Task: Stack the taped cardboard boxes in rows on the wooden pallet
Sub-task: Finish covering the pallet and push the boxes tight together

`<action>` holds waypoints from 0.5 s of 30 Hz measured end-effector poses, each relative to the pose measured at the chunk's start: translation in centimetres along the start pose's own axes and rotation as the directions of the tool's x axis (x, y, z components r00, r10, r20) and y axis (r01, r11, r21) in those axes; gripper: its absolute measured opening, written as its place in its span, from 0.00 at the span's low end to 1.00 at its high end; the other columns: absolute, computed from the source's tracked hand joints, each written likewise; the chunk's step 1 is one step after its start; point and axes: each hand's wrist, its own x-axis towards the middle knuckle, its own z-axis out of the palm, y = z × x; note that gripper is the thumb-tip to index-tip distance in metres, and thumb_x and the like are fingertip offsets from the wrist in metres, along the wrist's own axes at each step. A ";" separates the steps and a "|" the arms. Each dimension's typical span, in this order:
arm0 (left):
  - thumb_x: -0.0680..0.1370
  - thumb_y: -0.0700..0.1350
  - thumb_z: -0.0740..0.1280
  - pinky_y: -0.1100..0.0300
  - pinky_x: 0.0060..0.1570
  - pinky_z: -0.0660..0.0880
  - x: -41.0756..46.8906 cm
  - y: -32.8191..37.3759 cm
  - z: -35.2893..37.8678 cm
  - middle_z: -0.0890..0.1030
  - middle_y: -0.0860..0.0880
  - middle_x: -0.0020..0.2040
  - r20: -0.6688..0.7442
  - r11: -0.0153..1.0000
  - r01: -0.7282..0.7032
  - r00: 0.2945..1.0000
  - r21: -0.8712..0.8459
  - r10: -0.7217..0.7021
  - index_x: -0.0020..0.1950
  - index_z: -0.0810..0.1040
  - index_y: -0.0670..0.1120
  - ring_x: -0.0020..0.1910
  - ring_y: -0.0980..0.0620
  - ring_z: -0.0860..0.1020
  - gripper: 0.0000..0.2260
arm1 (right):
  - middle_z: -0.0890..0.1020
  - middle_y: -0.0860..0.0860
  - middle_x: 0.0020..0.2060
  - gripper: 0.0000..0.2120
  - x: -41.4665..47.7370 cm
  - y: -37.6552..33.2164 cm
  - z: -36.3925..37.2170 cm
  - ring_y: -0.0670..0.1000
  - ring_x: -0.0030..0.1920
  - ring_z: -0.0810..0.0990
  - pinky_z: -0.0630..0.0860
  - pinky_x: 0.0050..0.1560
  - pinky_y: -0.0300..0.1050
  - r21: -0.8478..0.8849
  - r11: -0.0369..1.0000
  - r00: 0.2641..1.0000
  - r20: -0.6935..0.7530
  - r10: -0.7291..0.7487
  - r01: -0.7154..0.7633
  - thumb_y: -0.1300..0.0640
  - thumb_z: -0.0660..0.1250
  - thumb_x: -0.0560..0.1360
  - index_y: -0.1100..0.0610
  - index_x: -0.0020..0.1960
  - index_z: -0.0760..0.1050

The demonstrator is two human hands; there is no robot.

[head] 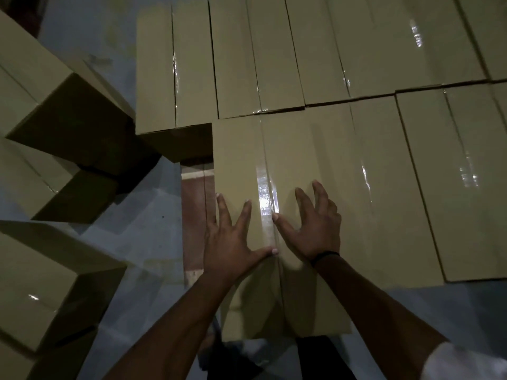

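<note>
At the pallet's [195,215] near edge, left hand [233,244] and right hand [312,229], fingers splayed, press a box [301,154] lying six-to-twelve o'clock.

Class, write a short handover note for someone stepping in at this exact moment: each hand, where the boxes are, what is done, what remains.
Left hand and right hand: both open, pressing flat on the front box, one either side of its tape seam.
Pallet: back row laid; front row partly filled, with a bare strip at its left.
Front box juts out nearer than its right neighbour; it probably needs pushing flush.
To do: stack the loose boxes from the floor.
</note>
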 end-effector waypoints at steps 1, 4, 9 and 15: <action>0.62 0.85 0.56 0.39 0.76 0.58 0.2 -0.1 0.1 0.28 0.43 0.80 0.003 1.000 -0.001 1.000 -0.001 0.001 0.81 0.38 0.65 0.81 0.33 0.44 0.55 | 0.53 0.50 0.81 0.39 0.1 0.1 0.2 0.60 0.75 0.62 0.64 0.70 0.60 0.002 1.000 1.000 0.004 -0.001 0.001 0.26 0.62 0.72 0.44 0.77 0.65; 0.62 0.84 0.58 0.39 0.76 0.58 0.7 -0.3 0.5 0.27 0.44 0.80 0.012 1.000 -0.009 1.000 -0.009 0.009 0.81 0.38 0.65 0.81 0.33 0.44 0.55 | 0.52 0.49 0.81 0.39 0.5 0.3 0.5 0.60 0.75 0.61 0.64 0.70 0.60 0.008 1.000 1.000 0.014 0.004 -0.005 0.26 0.62 0.72 0.44 0.77 0.64; 0.62 0.85 0.57 0.38 0.76 0.58 1.4 -0.5 1.1 0.27 0.44 0.80 0.003 0.999 -0.016 1.000 -0.028 0.016 0.81 0.38 0.65 0.81 0.33 0.43 0.55 | 0.51 0.49 0.81 0.40 0.9 0.8 0.8 0.61 0.76 0.60 0.64 0.72 0.61 0.011 1.000 0.999 0.035 -0.012 0.011 0.25 0.61 0.72 0.44 0.78 0.63; 0.62 0.84 0.58 0.37 0.76 0.60 2.3 -1.0 1.8 0.28 0.45 0.80 0.004 0.999 -0.008 1.000 -0.034 0.008 0.82 0.40 0.64 0.81 0.33 0.45 0.55 | 0.53 0.50 0.81 0.39 1.9 0.8 1.2 0.59 0.76 0.60 0.63 0.73 0.61 0.011 1.000 0.999 0.042 -0.012 0.012 0.26 0.61 0.72 0.44 0.78 0.64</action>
